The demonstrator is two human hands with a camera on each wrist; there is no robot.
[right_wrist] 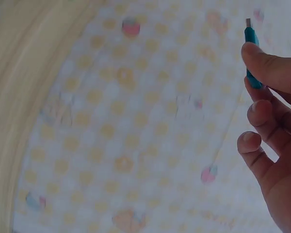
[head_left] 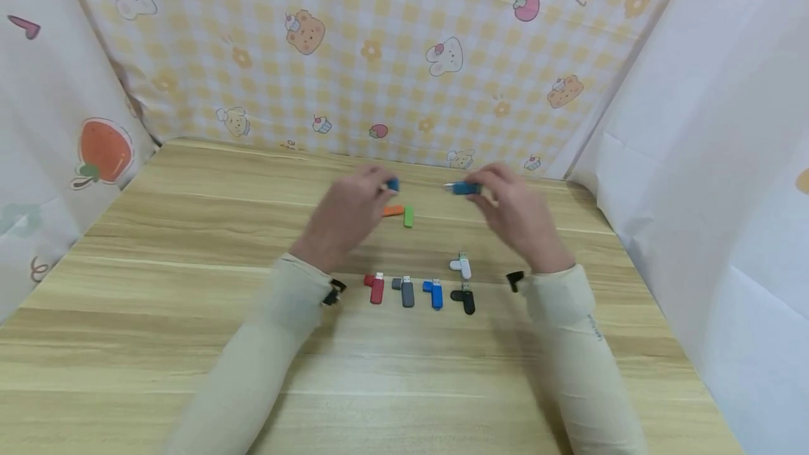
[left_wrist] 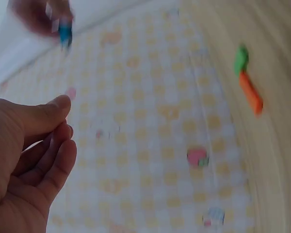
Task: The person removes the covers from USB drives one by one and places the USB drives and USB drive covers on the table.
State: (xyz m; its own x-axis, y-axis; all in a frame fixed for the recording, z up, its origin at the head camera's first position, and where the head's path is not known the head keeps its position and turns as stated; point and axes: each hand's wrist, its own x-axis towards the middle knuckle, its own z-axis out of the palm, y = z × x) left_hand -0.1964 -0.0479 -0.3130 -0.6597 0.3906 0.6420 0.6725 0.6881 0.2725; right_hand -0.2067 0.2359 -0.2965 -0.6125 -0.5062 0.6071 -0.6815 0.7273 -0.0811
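Note:
Above the back of the wooden table, my right hand [head_left: 517,210] pinches a teal USB stick [head_left: 466,189] between thumb and fingers. Its metal plug [right_wrist: 249,22] is bare and points left in the head view. Opposite it, my left hand [head_left: 351,210] pinches a small teal cap [head_left: 393,185], apart from the stick; in the left wrist view the fingers hide the cap. Just below the left fingers lie an orange USB stick [head_left: 394,210] and a green USB stick [head_left: 409,217], close together.
Nearer me lies a row of uncapped USB sticks: red [head_left: 377,291], grey [head_left: 408,293], blue [head_left: 437,295] and black [head_left: 469,301]. Each has its cap at its upper left. Behind the black one lies a white stick [head_left: 465,269]. A checked curtain [head_left: 373,90] borders the table [head_left: 404,399].

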